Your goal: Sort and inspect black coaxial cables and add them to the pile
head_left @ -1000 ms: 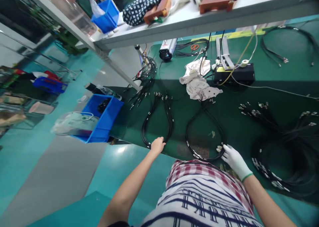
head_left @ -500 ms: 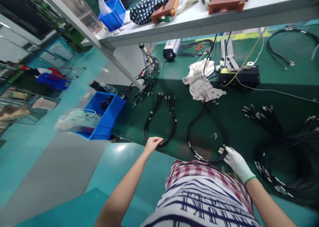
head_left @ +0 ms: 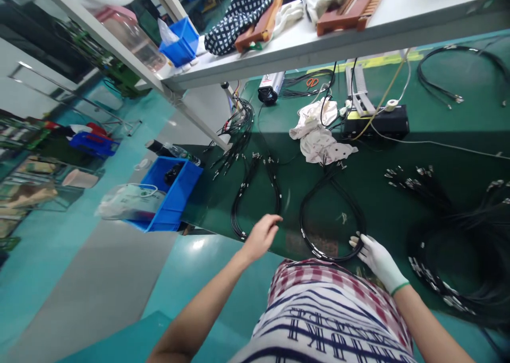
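My left hand [head_left: 263,236], bare, hovers by the near right side of the left loop of black cables [head_left: 236,209], partly covering it. Its fingers are loosely bent, slightly apart, with nothing visible in them. In a white glove, my right hand [head_left: 373,254] has its thumb and fingers around the right edge of the middle loop of black cables [head_left: 305,230]. That loop lies near the bench's front edge, with white tags along its near side and metal connector ends at its far end.
A big heap of coiled black cables [head_left: 428,283] lies on the right of the green bench [head_left: 398,153]. White cloths [head_left: 319,134] and a black power box [head_left: 388,123] sit behind. A blue bin [head_left: 175,206] stands at the left; a white shelf [head_left: 303,47] spans above.
My left hand has left the near end of the left cable loop and moved right. My right hand stays on the middle loop. The view has shifted slightly.
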{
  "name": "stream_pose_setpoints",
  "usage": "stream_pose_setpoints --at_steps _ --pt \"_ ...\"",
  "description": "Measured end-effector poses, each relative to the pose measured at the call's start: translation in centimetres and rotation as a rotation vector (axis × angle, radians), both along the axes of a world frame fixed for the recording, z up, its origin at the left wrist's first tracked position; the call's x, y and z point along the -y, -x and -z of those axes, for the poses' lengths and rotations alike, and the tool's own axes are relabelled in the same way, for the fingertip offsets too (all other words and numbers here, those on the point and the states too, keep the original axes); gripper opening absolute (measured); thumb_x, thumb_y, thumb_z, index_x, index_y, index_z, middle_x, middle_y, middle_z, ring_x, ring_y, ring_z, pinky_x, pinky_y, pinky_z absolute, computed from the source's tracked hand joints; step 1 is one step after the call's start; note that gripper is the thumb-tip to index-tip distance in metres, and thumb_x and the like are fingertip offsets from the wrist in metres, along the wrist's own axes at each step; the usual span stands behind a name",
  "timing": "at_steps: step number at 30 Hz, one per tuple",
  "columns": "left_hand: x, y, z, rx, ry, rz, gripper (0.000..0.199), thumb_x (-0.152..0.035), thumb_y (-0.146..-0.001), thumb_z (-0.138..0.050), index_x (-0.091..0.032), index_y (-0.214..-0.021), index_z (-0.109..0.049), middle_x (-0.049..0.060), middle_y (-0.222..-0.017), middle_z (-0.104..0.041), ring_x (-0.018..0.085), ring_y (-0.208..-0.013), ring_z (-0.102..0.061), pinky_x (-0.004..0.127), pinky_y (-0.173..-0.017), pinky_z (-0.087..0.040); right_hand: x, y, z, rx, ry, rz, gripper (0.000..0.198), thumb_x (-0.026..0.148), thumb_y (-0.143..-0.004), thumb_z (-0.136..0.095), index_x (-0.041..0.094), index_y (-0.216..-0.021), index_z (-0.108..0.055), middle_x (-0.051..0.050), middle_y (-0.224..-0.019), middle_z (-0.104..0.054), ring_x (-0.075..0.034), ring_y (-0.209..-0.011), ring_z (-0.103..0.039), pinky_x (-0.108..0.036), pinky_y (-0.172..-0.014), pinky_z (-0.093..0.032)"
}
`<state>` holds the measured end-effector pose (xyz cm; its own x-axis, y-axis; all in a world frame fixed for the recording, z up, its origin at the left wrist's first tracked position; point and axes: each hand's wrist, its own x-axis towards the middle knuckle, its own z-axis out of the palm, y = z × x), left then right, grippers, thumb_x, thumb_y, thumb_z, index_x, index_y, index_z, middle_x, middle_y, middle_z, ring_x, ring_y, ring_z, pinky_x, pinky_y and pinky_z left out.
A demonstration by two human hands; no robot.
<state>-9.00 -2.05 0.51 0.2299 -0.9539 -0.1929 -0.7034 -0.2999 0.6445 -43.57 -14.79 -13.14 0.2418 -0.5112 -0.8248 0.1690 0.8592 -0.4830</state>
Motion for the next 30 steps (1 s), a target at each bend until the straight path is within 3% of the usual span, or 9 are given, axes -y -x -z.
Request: stream_pose_setpoints --at_steps 4,6,11,15,17,21,25,27,30 --pt "-1.1 1.6 4.0 0.006 -0.168 0.059 0.011 -0.022 -0.083 -0.058 -0.019 -0.075 -0.064 0.0 -0.064 -0.062 0.014 -0.061 -0.057 0.023 -0.062 -0.044 -0.2 -0.1 -0.1 0.019 0.011 0.009 0.024 0.027 -0.089 -0.062 0.021 -0.111 -0.058 -0.011 -0.111 -0.07 -0.022 -0.104 -0.069 -0.029 -0.084 -0.058" --pt "-0.7 0.6 3.8 0.034 -0.145 0.007 0.014 -0.024 -0.086 -0.055 -0.019 -0.076 -0.063 0.0 -0.064 -0.062 0.014 -0.06 -0.057 0.022 -0.06 -0.041 -0.4 -0.1 0.0 0.03 0.015 0.019 0.024 0.027 -0.089 -0.061 0.02 -0.112 -0.058 -0.011 -0.11 -0.07 -0.022 -0.103 -0.069 -0.029 -0.084 -0.058" --pt "3.5 -0.1 -4.2 0.085 0.101 -0.172 0.031 -0.04 -0.098 -0.039 -0.017 -0.103 -0.06 0.004 -0.093 -0.066 0.013 -0.075 -0.057 0.022 -0.072 -0.042 -0.7 0.0 0.5 0.048 0.028 0.047 0.02 0.024 -0.091 -0.056 0.019 -0.111 -0.058 -0.012 -0.106 -0.071 -0.021 -0.099 -0.07 -0.03 -0.084 -0.057" --pt "6.3 6.8 -9.2 -0.071 0.242 -0.076 0.027 -0.038 -0.097 -0.045 -0.019 -0.102 -0.062 0.002 -0.087 -0.065 0.01 -0.066 -0.054 0.02 -0.064 -0.041 -0.8 -0.2 0.9 0.025 0.027 0.07 0.021 0.027 -0.092 -0.055 0.019 -0.111 -0.059 -0.011 -0.104 -0.072 -0.02 -0.095 -0.071 -0.031 -0.083 -0.057" --pt "6.8 12.1 -7.9 -0.237 0.069 0.122 0.027 -0.037 -0.098 -0.043 -0.019 -0.1 -0.063 0.0 -0.077 -0.063 0.01 -0.063 -0.054 0.02 -0.062 -0.04 -0.7 -0.3 0.9 0.018 0.01 0.077 0.025 0.036 -0.094 -0.052 0.019 -0.111 -0.06 -0.012 -0.105 -0.072 -0.021 -0.095 -0.071 -0.032 -0.083 -0.058" --pt "7.1 20.0 0.5 -0.481 -0.328 0.279 0.024 -0.031 -0.093 -0.048 -0.017 -0.102 -0.066 0.0 -0.073 -0.062 0.012 -0.068 -0.056 0.022 -0.069 -0.044 -0.2 -0.3 0.8 0.069 -0.01 0.104 0.051 0.059 -0.097 -0.032 0.018 -0.106 -0.061 -0.016 -0.109 -0.07 -0.024 -0.1 -0.07 -0.038 -0.087 -0.057" --pt "6.8 21.8 7.2 -0.559 -0.572 0.31 0.024 -0.02 -0.087 -0.048 -0.01 -0.092 -0.069 -0.001 -0.058 -0.057 0.013 -0.057 -0.057 0.023 -0.061 -0.047 -0.3 -0.2 0.0 0.127 0.037 0.123 0.075 0.069 -0.093 -0.006 0.019 -0.112 -0.059 -0.016 -0.121 -0.066 -0.025 -0.111 -0.066 -0.045 -0.094 -0.055" --pt "6.6 21.7 8.5 -0.587 -0.62 0.323 0.024 -0.02 -0.085 -0.05 -0.009 -0.091 -0.071 -0.001 -0.057 -0.058 0.012 -0.056 -0.057 0.022 -0.059 -0.046 -0.5 -0.5 -0.2 0.105 0.091 0.126 0.078 0.07 -0.092 -0.002 0.02 -0.116 -0.057 -0.015 -0.125 -0.064 -0.024 -0.112 -0.065 -0.045 -0.095 -0.054" --pt "6.3 21.6 8.7 -0.613 -0.633 0.342 0.023 -0.023 -0.083 -0.055 -0.01 -0.087 -0.073 0.0 -0.06 -0.061 0.011 -0.056 -0.056 0.02 -0.057 -0.044 -0.5 -1.1 0.0 -0.018 0.198 0.115 0.05 0.059 -0.095 -0.035 0.021 -0.12 -0.055 -0.013 -0.123 -0.065 -0.023 -0.106 -0.067 -0.04 -0.094 -0.055"
